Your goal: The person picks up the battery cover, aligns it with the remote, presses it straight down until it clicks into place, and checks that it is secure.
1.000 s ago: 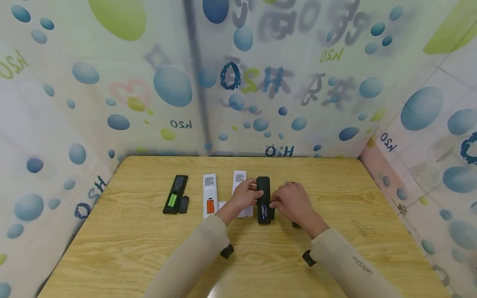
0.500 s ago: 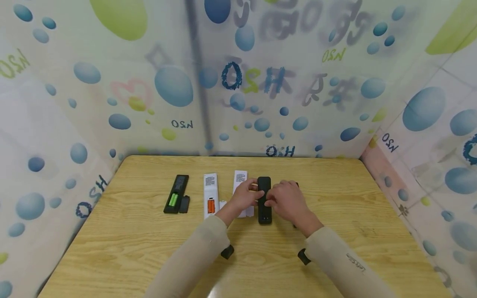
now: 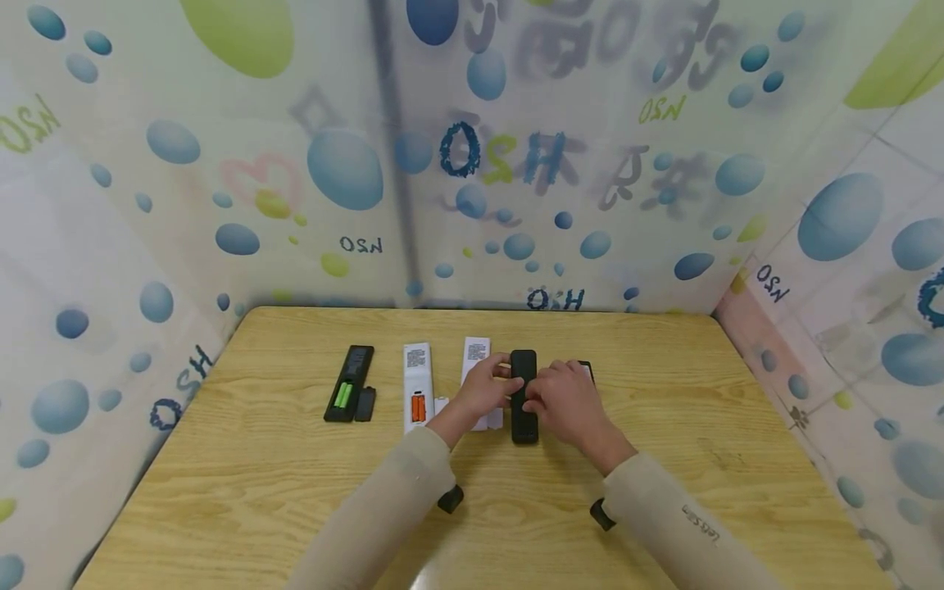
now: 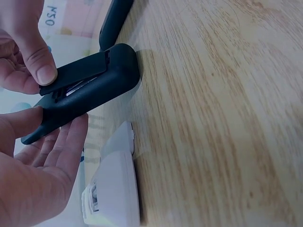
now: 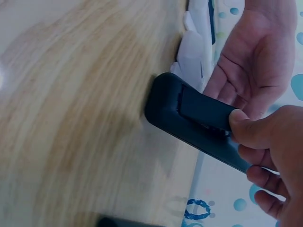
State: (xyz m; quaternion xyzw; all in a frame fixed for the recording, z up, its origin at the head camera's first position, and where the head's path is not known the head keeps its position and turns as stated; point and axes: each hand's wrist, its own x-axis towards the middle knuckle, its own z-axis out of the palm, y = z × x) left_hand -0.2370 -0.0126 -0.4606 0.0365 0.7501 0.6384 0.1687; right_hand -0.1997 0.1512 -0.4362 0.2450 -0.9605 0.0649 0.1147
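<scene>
A black remote control [image 3: 524, 365] lies back up in the middle of the table, its near end on the wood and its far end tilted up in the wrist views. My left hand [image 3: 483, 389] grips its left side between thumb and fingers. With thumb and fingers, my right hand [image 3: 571, 401] pinches the free end of the black battery cover [image 4: 78, 72]. One end of that cover meets the remote near its rounded end, while the pinched end stands slightly raised. Through the gap in the left wrist view, a battery shows faintly in the compartment.
Left of the hands lie a black remote [image 3: 359, 358] with green batteries, its loose cover [image 3: 365, 405], and a white remote [image 3: 417, 373] with orange batteries. Another white remote [image 3: 476, 348] sits partly behind my left hand. A dark-edged remote [image 3: 587, 367] is mostly hidden by my right hand.
The battery cover has moved from beside the remote to over its compartment, hiding the batteries from the head view. My right hand has shifted left with it; the left hand keeps its grip.
</scene>
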